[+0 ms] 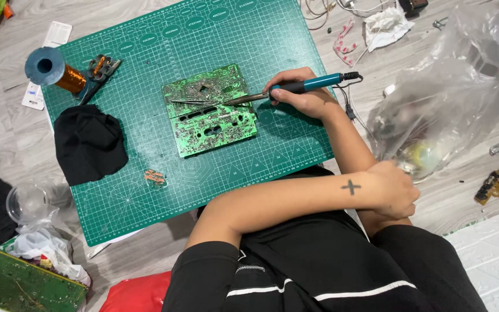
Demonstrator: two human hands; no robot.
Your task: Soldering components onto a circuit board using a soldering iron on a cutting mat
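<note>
Right hand (304,98) closed around soldering iron (295,88), tip on green circuit board (212,112); left hand (397,190) fisted, empty, well right of board.

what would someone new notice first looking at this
The green circuit board in the middle of the green cutting mat draws the eye, with the right hand holding a teal-handled soldering iron whose tip rests on it. The left hand lies folded across the body by a clear plastic bag. A copper wire spool stands at the mat's upper left, above a black cloth.
</note>
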